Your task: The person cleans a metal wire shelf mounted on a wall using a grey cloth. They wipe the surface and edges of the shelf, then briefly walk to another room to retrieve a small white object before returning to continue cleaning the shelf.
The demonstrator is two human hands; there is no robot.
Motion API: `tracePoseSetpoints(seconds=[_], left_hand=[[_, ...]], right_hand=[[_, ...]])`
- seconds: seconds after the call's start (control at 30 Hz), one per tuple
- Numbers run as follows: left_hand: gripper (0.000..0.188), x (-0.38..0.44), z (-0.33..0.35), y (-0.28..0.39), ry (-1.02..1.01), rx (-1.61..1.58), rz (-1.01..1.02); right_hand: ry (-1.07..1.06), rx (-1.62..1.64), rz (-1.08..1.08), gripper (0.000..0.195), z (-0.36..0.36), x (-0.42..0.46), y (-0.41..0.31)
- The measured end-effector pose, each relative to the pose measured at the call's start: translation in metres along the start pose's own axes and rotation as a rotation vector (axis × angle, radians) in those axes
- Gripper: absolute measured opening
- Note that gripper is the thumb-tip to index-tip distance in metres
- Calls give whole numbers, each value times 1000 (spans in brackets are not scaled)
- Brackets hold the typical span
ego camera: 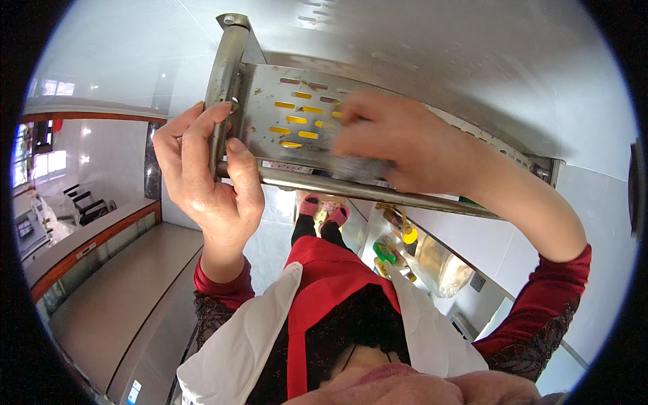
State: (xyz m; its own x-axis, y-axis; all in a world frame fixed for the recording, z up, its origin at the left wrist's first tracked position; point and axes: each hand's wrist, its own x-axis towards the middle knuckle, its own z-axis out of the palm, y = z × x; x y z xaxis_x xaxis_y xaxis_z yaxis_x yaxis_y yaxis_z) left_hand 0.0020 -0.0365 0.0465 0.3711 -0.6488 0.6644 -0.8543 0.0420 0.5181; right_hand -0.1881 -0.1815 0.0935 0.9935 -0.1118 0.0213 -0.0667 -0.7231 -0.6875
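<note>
A slotted metal wall shelf [260, 109] with a tubular front rail [304, 183] spans the upper middle of the view, and brownish specks of grime lie on its plate. My left hand [215, 157] grips the tubular end bar [228, 61] at the shelf's left side, thumb on one side and fingers on the other. My right hand [400, 136], blurred, is over the middle of the shelf with its fingers curled. A grey, blurred scrubbing pad [362, 169] is in that hand, beside the front rail. Yellow shows through several slots.
Below the shelf, bottles [385, 253] and a plastic-wrapped item [453, 273] stand on a surface at the right. Pink clogs [335, 216] are on my feet under a red apron [324, 263]. A ledge with wooden trim [96, 246] and a wide brown panel [116, 283] lie at the left.
</note>
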Motion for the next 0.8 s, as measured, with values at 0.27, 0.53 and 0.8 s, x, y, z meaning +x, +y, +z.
tracePoseSetpoints(seconds=[0.27,0.53,0.8], left_hand=[[26,-5,10,-6,106,-241,-81],[32,-7,8,-3,61,-231,-212],[23,-5,13,-8,140,-172,-105]], right_hand=[[174,32,-241,16,32,64,6],[-393,-87,207,30,-27,-3,-13],[-596,-341,635,26,-76,-53,-44]])
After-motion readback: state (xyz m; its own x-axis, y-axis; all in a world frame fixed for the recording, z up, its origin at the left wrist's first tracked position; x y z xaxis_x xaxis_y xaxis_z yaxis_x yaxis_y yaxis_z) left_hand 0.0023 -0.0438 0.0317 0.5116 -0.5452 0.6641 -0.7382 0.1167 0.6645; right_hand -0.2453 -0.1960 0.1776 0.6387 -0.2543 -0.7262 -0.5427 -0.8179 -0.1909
